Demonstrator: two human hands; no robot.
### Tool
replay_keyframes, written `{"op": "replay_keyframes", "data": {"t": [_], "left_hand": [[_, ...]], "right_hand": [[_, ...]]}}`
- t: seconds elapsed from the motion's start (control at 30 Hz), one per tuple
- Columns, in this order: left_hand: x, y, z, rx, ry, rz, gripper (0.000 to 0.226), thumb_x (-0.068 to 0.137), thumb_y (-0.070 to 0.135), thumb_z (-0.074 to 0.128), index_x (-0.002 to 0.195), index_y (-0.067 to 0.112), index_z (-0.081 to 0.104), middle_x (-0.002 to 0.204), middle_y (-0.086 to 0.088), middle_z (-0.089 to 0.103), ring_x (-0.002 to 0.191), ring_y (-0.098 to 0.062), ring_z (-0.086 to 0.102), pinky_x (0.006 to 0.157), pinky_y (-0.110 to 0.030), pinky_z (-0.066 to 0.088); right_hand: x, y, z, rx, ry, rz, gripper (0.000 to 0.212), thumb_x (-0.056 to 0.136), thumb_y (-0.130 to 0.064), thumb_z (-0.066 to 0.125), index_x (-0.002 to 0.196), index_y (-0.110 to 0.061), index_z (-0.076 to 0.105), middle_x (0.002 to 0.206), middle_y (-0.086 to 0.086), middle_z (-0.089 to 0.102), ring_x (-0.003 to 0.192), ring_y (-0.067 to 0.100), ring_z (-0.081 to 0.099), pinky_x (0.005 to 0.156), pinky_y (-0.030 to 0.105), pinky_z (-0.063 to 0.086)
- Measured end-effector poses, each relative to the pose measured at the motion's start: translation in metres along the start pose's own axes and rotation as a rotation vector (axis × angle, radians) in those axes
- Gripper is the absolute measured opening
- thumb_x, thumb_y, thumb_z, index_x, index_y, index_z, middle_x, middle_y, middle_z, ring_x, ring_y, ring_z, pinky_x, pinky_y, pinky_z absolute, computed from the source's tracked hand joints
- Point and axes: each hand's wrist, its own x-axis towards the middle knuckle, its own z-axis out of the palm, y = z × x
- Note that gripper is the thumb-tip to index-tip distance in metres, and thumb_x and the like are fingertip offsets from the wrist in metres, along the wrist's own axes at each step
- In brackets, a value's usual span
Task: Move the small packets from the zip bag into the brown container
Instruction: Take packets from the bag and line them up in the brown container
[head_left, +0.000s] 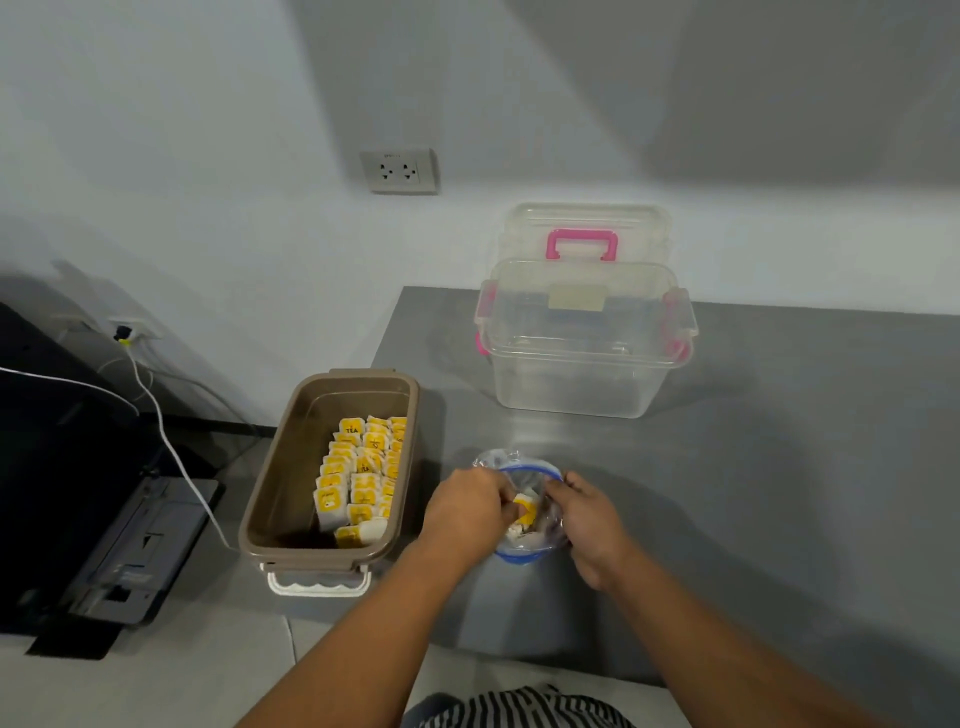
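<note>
A clear zip bag (524, 467) with a blue seal stands open on the grey table, near its front-left part. My left hand (470, 509) reaches into the bag's mouth and pinches a small yellow-and-white packet (524, 508). My right hand (589, 525) grips the bag's right rim and holds it open. A few more packets lie inside the bag, partly hidden. To the left, the brown container (275, 467) stands open, with several yellow packets (358, 475) lined up in rows along its right side.
A clear plastic box (582, 374) with pink latches stands at the back of the grey table (779, 441), its pink-handled lid (584, 234) leaning on the wall behind. A white cable (171, 447) and a dark device (119, 551) lie left of the brown container.
</note>
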Motion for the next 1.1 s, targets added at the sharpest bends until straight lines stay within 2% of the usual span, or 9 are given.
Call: {"op": "replay_keyframes", "data": {"t": [0.07, 0.17, 0.27, 0.43, 0.6, 0.73, 0.9, 1.0, 1.1], "left_hand": [[-0.002, 0.000, 0.006, -0.090, 0.023, -0.021, 0.006, 0.086, 0.033, 0.073, 0.086, 0.027, 0.075, 0.085, 0.006, 0.073, 0.077, -0.010, 0.068, 0.081, -0.034, 0.059], [-0.004, 0.001, 0.011, -0.168, 0.034, -0.016, 0.012, 0.083, 0.030, 0.076, 0.074, 0.032, 0.068, 0.079, 0.009, 0.072, 0.073, -0.008, 0.068, 0.078, -0.035, 0.060], [-0.005, 0.001, 0.012, -0.226, 0.078, -0.016, 0.009, 0.083, 0.027, 0.075, 0.079, 0.031, 0.068, 0.080, 0.010, 0.071, 0.076, -0.007, 0.067, 0.078, -0.034, 0.059], [-0.007, 0.000, 0.016, -0.286, 0.131, 0.000, 0.005, 0.088, 0.023, 0.071, 0.092, 0.027, 0.074, 0.084, 0.012, 0.073, 0.079, -0.005, 0.068, 0.080, -0.032, 0.058], [-0.011, -0.005, 0.015, -0.230, 0.128, 0.027, 0.011, 0.091, 0.025, 0.068, 0.099, 0.031, 0.073, 0.091, 0.007, 0.074, 0.084, -0.009, 0.069, 0.081, -0.033, 0.058], [-0.016, -0.007, 0.006, -0.163, 0.195, 0.060, 0.021, 0.091, 0.027, 0.068, 0.111, 0.032, 0.068, 0.099, 0.002, 0.073, 0.088, -0.015, 0.068, 0.083, -0.034, 0.058], [-0.024, -0.007, -0.027, -0.204, 0.283, 0.136, 0.018, 0.085, 0.023, 0.076, 0.102, 0.027, 0.074, 0.089, 0.008, 0.075, 0.082, -0.007, 0.069, 0.082, -0.027, 0.056], [-0.030, -0.012, -0.062, -0.250, 0.363, 0.156, 0.014, 0.084, 0.021, 0.078, 0.098, 0.023, 0.077, 0.084, 0.008, 0.076, 0.078, -0.006, 0.070, 0.080, -0.028, 0.057], [-0.038, -0.027, -0.103, -0.220, 0.458, 0.158, 0.010, 0.082, 0.021, 0.080, 0.091, 0.026, 0.077, 0.076, 0.013, 0.071, 0.069, 0.004, 0.063, 0.074, -0.015, 0.051]], "right_hand": [[0.002, 0.001, -0.003, 0.015, -0.015, 0.008, 0.016, 0.101, -0.010, 0.054, 0.096, -0.012, 0.069, 0.085, 0.008, 0.077, 0.081, 0.024, 0.073, 0.075, 0.036, 0.056], [0.002, 0.003, -0.005, 0.015, -0.016, 0.005, 0.017, 0.100, -0.008, 0.054, 0.091, -0.012, 0.068, 0.077, 0.004, 0.076, 0.072, 0.019, 0.071, 0.069, 0.032, 0.054], [0.003, 0.005, -0.008, -0.012, 0.001, 0.008, 0.017, 0.101, -0.010, 0.053, 0.092, -0.011, 0.067, 0.078, 0.005, 0.075, 0.071, 0.018, 0.071, 0.067, 0.031, 0.054], [0.007, 0.010, -0.011, -0.117, -0.014, 0.000, 0.018, 0.104, -0.021, 0.053, 0.098, -0.013, 0.067, 0.094, 0.010, 0.076, 0.083, 0.022, 0.072, 0.078, 0.038, 0.058], [0.007, 0.012, -0.012, -0.238, 0.034, -0.057, 0.022, 0.105, -0.023, 0.051, 0.088, -0.017, 0.064, 0.078, 0.000, 0.068, 0.069, 0.013, 0.063, 0.061, 0.025, 0.050], [0.007, 0.009, -0.007, -0.198, 0.053, -0.062, 0.024, 0.105, -0.015, 0.051, 0.083, -0.011, 0.062, 0.067, 0.003, 0.061, 0.054, 0.014, 0.054, 0.050, 0.023, 0.048], [0.013, 0.007, 0.004, -0.194, 0.105, -0.109, 0.016, 0.102, -0.014, 0.054, 0.091, -0.014, 0.065, 0.080, 0.005, 0.067, 0.064, 0.014, 0.059, 0.058, 0.026, 0.049], [0.014, 0.004, 0.012, -0.186, 0.107, -0.111, 0.016, 0.103, -0.016, 0.052, 0.091, -0.017, 0.062, 0.078, 0.002, 0.064, 0.064, 0.014, 0.057, 0.059, 0.026, 0.045], [0.017, 0.001, 0.021, -0.198, 0.118, -0.102, 0.015, 0.103, -0.018, 0.050, 0.097, -0.015, 0.064, 0.085, 0.003, 0.066, 0.071, 0.015, 0.060, 0.062, 0.026, 0.046]]}}
